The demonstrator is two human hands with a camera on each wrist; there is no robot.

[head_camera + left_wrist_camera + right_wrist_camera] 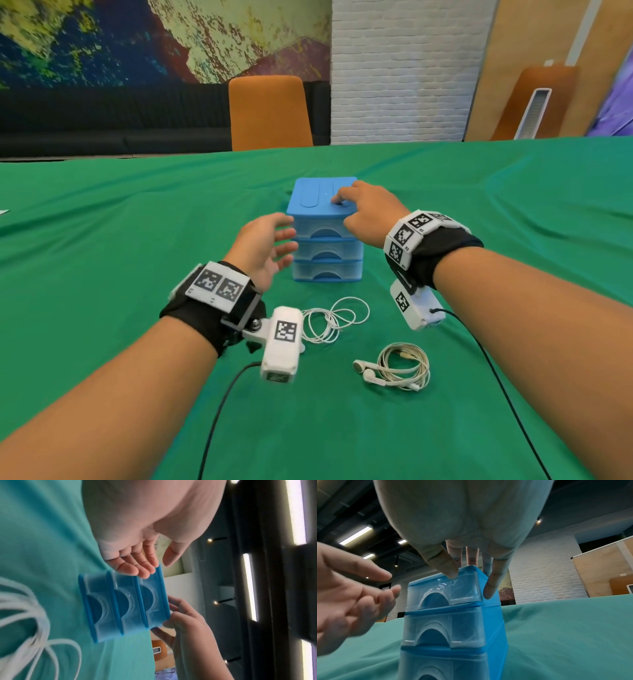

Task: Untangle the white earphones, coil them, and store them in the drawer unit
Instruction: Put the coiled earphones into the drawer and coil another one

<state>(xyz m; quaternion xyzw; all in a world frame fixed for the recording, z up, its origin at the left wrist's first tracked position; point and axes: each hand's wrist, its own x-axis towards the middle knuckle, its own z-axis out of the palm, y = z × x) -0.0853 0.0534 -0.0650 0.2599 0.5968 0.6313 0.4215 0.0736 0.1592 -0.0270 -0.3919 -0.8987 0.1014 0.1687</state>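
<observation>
The blue drawer unit (325, 253) (123, 605) (453, 622) stands on the green cloth with its three clear drawers pushed in. My right hand (349, 209) (467, 577) (171, 616) grips its top, thumb on the front edge and little finger down the right side. My left hand (284, 240) (147, 566) (385, 588) is open with spread fingers, close by the left end of the top drawer (323, 231) (443, 593). The white earphones (334, 320) (34, 628) lie in loose tangled loops on the cloth in front of the unit, with nothing touching them.
A second, cream-coloured pair of earphones (402, 368) lies coiled nearer to me on the right. Black cables (219, 411) trail from both wrist cameras across the green cloth (102, 240). An orange chair (270, 113) stands beyond the table's far edge.
</observation>
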